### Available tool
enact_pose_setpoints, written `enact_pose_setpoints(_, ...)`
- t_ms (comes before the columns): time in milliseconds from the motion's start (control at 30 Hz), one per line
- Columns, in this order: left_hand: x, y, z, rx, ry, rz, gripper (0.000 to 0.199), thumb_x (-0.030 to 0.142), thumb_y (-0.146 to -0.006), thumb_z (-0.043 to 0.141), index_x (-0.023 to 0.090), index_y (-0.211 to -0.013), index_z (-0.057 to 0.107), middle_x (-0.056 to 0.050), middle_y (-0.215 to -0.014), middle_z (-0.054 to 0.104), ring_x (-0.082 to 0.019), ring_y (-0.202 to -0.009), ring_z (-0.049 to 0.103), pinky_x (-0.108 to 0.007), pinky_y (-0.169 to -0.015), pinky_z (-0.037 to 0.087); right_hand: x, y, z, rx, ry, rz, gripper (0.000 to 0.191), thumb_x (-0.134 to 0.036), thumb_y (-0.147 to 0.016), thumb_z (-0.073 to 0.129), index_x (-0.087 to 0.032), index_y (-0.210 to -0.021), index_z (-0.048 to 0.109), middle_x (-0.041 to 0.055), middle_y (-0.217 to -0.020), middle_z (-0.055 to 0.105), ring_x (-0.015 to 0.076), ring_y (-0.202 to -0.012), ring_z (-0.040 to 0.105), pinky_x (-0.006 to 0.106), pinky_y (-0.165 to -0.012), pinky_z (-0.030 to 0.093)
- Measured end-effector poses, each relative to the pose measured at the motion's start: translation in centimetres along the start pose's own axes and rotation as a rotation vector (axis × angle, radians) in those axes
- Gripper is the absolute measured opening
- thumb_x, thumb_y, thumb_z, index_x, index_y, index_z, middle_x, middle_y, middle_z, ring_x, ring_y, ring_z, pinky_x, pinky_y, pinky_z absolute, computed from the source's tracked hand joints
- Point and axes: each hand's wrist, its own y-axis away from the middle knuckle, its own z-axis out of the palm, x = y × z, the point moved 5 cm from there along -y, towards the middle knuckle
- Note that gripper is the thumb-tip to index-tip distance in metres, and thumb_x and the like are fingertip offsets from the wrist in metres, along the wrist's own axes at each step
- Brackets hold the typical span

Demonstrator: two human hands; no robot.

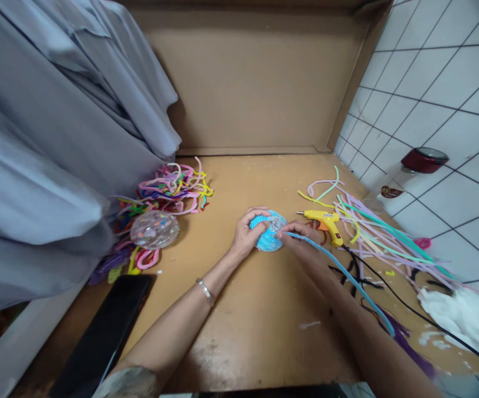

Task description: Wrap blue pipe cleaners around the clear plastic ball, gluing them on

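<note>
A small ball [269, 243], partly wrapped in light blue pipe cleaner, sits in the middle of the table. A patch of clear, glittery surface shows between the blue rows at its top. My left hand [251, 229] is closed around its left side, thumb on top. At the ball's right side my right hand [300, 235] pinches a long blue pipe cleaner [339, 265] close to its end on the ball. The rest of that strand trails over my right forearm toward the lower right.
Right of my hands lie a yellow glue gun [324, 221] with a black cord, loose pipe cleaners [389, 235], white stuffing [466, 315] and a red-lidded jar [405, 177]. Leftward are a pipe cleaner pile [173, 188], a clear ball [155, 229], a black phone [107, 331] and a grey curtain [57, 138].
</note>
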Motion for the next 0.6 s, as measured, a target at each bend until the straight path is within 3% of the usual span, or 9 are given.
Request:
enact_pose_setpoints(100, 0.03, -0.01, 0.02, 0.002, 0.012, 0.010, 0.018, 0.024, -0.071, 0.061, 0.018, -0.086, 0.069, -0.008, -0.111, 0.066, -0.025, -0.110, 0.060, -0.039, -0.101, 0.043, -0.07, 0.05, -0.12, 0.027, -0.076, 0.093, 0.029, -0.049, -0.061, 0.070, -0.020, -0.062, 0.064, 0.0024, -0.066, 0.062, 0.0149, -0.059, 0.055, 0.027, -0.055, 0.045)
enact_pose_setpoints(367, -0.16, 0.10, 0.06, 0.008, 0.011, -0.003, 0.018, 0.024, -0.071, 0.061, 0.019, -0.087, 0.070, -0.008, -0.112, 0.066, -0.025, -0.112, 0.059, -0.039, -0.102, 0.043, -0.45, 0.10, -0.07, -0.001, -0.094, 0.116, 0.019, -0.039, -0.059, 0.067, -0.021, -0.058, 0.061, 0.0001, -0.061, 0.057, 0.0139, -0.057, 0.051, 0.026, -0.053, 0.042)
enact_pose_setpoints(600, -0.41, 0.07, 0.08, 0.011, 0.054, -0.022, 0.019, 0.025, -0.070, 0.061, 0.019, -0.086, 0.070, -0.008, -0.111, 0.065, -0.025, -0.112, 0.058, -0.039, -0.103, 0.042, 0.29, 0.22, 0.19, 0.065, -0.168, 0.120, 0.019, -0.038, -0.057, 0.069, -0.021, -0.058, 0.061, -0.0001, -0.061, 0.058, 0.0139, -0.057, 0.051, 0.026, -0.053, 0.041)
